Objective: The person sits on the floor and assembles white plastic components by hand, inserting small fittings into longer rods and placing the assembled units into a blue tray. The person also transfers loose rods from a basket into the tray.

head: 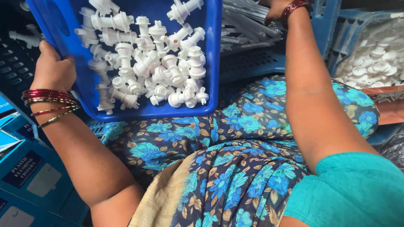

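One blue tray (212, 50) is held tilted over the lap, its near edge just above the floral cloth (235, 168), and white plastic fittings (155, 63) lie heaped against its lower wall; there are too many, piled over each other, to count exactly, but there are several dozen. The left hand (52, 69) is clamped on the tray's left rim, thumb side against the outer wall, with a stack of red and gold bangles (48, 101) on the wrist, at least five. The right hand (273, 8) reaches to the top edge of view above a bundle of grey-white plastic strips (248, 25); one cluster of red bangles (294, 7) circles that wrist, and the fingers are cut off by the frame, so I cannot tell whether they are apart or closed on anything. To the right stands one pale blue crate (336, 38) holding a heap of white round caps (374, 59), again past counting. A dark crate (17, 63) with a slotted wall sits behind the left hand, with one white fitting lying in it. At the lower left corner lie blue cartons (25, 168), at least three, each bearing a dark blue rectangular label with pale lettering and a white panel beside it. A teal sleeve (349, 189) covers the right upper arm.
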A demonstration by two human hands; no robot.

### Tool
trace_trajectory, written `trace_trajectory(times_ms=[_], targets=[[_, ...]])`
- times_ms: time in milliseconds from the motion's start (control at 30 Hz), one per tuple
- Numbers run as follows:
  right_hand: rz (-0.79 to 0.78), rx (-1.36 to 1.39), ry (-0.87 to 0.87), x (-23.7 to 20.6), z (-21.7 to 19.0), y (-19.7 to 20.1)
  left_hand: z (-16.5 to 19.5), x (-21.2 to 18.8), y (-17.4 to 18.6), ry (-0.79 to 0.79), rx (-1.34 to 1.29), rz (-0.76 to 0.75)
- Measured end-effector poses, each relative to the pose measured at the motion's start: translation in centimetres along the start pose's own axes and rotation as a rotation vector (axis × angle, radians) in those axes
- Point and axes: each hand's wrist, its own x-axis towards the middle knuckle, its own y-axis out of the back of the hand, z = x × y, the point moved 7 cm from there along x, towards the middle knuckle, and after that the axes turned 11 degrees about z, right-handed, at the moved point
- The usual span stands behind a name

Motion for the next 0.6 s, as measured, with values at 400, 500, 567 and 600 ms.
trace_trajectory(times_ms=[400, 500, 567, 600], targets=[[0.449, -0.207, 0.0, 1.8, -4.1, -5.2, 0.0, 0.4, -0.1, -0.055, 0.032, 0.026], [0.22, -0.252, -0.07, 2.9, -3.6, -5.7, 0.7, 0.1, 0.0, -0.023, -0.078, 0.028], [0.239, -0.129, -0.004, 3.3, -3.6, -4.3, 0.5, 0.1, -0.1, 0.056, -0.016, 0.011], [0.245, -0.066, 0.027, 3.3, -3.5, -3.7, 0.3, 0.1, -0.1, 0.095, 0.016, 0.0]])
